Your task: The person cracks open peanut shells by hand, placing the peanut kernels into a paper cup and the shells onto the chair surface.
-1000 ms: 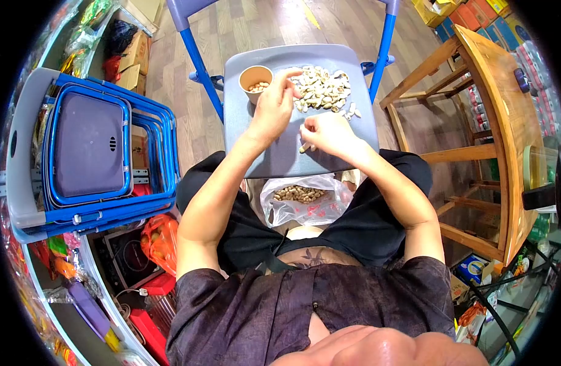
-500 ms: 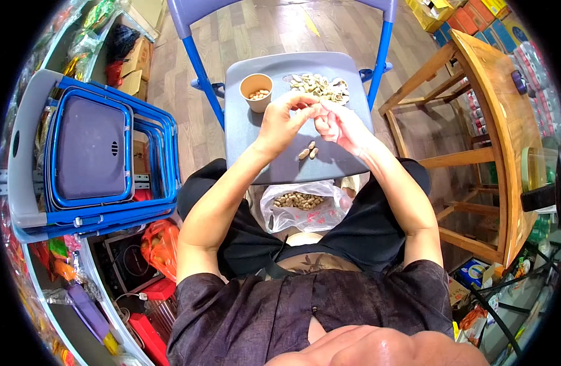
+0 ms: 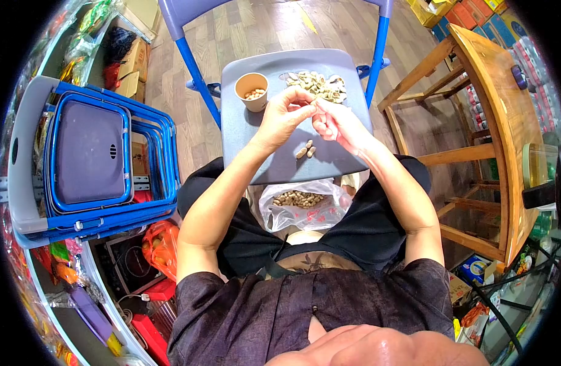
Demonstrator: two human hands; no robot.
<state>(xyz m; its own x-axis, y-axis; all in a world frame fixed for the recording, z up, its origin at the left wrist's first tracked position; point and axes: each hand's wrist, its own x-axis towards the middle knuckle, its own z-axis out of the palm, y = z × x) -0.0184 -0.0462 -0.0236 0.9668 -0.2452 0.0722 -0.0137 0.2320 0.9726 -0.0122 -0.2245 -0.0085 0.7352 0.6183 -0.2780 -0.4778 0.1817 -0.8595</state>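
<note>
Above the grey chair seat (image 3: pixel 244 155), my left hand (image 3: pixel 285 116) and my right hand (image 3: pixel 340 125) meet with pinched fingers. Whatever is between the fingertips is too small to make out. A paper cup (image 3: pixel 252 93) holding shelled peanuts stands on the seat, left of my left hand. Just beyond my hands lies a pile of empty shells (image 3: pixel 323 84), partly hidden by them. A few whole peanuts (image 3: pixel 306 150) rest on the seat nearer to me. Between my legs, under the seat's front edge, is a clear plastic bag (image 3: pixel 274 215) with many unshelled peanuts.
Folded blue-framed chairs (image 3: pixel 91 146) lean at the left beside shelves of packaged goods. A wooden table (image 3: pixel 506 146) stands at the right. An orange bag (image 3: pixel 160 247) lies at the lower left. Cardboard boxes (image 3: pixel 476 21) are stacked at the upper right.
Since the earliest frame, my hands have come together over the seat, my right hand rising from the near peanuts. In the last half second they stay joined, and the view shifts slightly.
</note>
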